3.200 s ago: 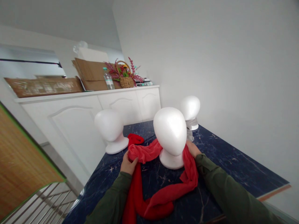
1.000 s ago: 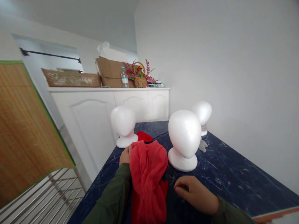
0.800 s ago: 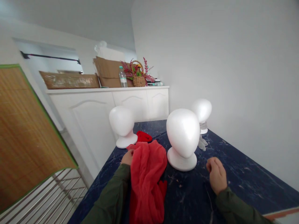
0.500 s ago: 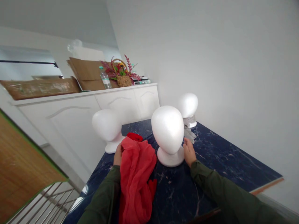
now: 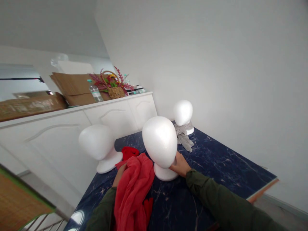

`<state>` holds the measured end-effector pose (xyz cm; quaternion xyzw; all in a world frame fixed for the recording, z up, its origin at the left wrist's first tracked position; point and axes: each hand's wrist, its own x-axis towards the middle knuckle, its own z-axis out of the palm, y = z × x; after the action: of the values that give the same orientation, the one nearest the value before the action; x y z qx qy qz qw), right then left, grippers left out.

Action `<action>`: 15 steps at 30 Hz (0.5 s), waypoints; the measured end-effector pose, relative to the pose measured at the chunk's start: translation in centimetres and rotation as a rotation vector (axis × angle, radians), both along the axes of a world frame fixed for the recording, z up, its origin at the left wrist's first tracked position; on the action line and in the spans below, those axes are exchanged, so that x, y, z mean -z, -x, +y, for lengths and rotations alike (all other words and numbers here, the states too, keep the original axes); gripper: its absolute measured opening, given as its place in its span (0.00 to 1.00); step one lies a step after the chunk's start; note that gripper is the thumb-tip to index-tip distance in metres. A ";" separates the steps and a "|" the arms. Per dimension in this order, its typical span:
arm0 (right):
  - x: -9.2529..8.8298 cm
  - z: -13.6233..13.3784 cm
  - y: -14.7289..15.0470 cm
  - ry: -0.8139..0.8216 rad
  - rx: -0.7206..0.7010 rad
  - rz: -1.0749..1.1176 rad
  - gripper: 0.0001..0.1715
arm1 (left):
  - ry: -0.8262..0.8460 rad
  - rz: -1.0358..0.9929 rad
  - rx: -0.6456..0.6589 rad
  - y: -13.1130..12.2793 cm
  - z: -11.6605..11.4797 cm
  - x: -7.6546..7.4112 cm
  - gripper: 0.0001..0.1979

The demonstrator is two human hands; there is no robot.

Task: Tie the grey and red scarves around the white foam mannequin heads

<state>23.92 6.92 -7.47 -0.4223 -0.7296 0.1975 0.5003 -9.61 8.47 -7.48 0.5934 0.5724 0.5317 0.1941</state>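
Note:
A coral-red scarf (image 5: 134,186) hangs in folds over the table's near edge. My left hand (image 5: 119,175) is closed on its upper left side, the fingers partly hidden by cloth. The middle white foam mannequin head (image 5: 160,141) stands upright just right of the scarf. Its neck is gripped by my right hand (image 5: 181,165), whose fingertips go out of sight behind it. A darker red folded cloth (image 5: 129,152) lies behind the scarf, and another red piece (image 5: 148,208) shows beneath its right side.
A second foam head (image 5: 97,141) stands at left, and a third (image 5: 183,112) at the back right with grey cloth (image 5: 184,136) around its base. All rest on a dark blue marbled table (image 5: 216,163). White cabinets (image 5: 115,118) carry cardboard boxes (image 5: 74,88) and a flower basket (image 5: 116,92).
My right hand has moved from beside the middle head's base onto its neck. My left hand still holds the scarf. The view has shifted, with the tabletop things now further left.

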 end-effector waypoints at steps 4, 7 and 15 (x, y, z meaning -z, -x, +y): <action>-0.3 -0.3 0.4 0.020 0.086 -0.032 0.53 | 0.032 0.056 0.013 -0.7 -0.8 -0.3 0.21; -0.3 -0.4 0.3 0.014 0.114 -0.010 0.49 | -0.042 0.050 -0.158 -0.4 -2.3 -1.4 0.22; -0.4 -1.2 1.0 -0.033 0.082 0.268 0.31 | -0.349 -0.183 -0.072 -2.8 -9.4 -5.0 0.22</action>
<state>22.90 5.68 -7.09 -0.4134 -0.6413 0.2195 0.6079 -6.83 -0.91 -2.51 0.5463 0.4725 0.6811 0.1202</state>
